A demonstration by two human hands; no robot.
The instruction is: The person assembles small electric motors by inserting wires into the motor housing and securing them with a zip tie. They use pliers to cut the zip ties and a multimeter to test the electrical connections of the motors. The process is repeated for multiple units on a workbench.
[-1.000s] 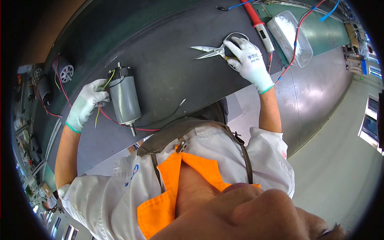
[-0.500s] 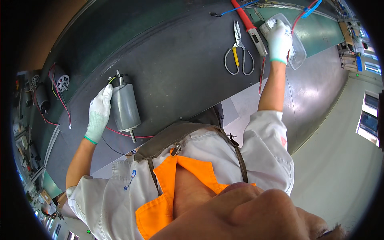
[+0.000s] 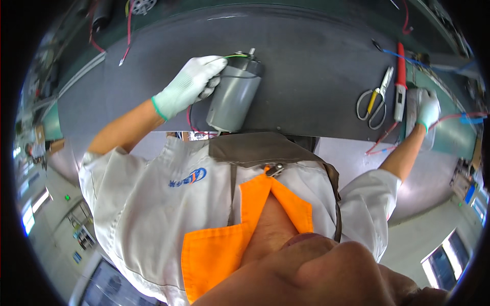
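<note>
A silver-grey cylindrical electric motor (image 3: 236,97) lies on the dark table in front of me, its shafted end cap pointing away. My left hand (image 3: 190,84), in a white glove, is closed at that end, thumb and forefinger pinching a yellow-green wire (image 3: 236,55). A thin dark wire runs across the motor's upper body. Far to the right, my gloved right hand (image 3: 429,108) reaches into a clear plastic tub (image 3: 411,122). Its fingers look bunched, and whatever they touch inside is hidden.
Scissors (image 3: 375,97) with a yellow-wrapped handle lie left of the tub, beside a red-handled tool (image 3: 400,76) with a cord. A blue lead (image 3: 408,58) crosses behind them. Motor parts (image 3: 143,6) and red wires (image 3: 128,35) sit at the far left.
The view has turned, so the table and its objects appear shifted to the right. My left hand stays at the motor's wire end. The right hand remains at the tub.
</note>
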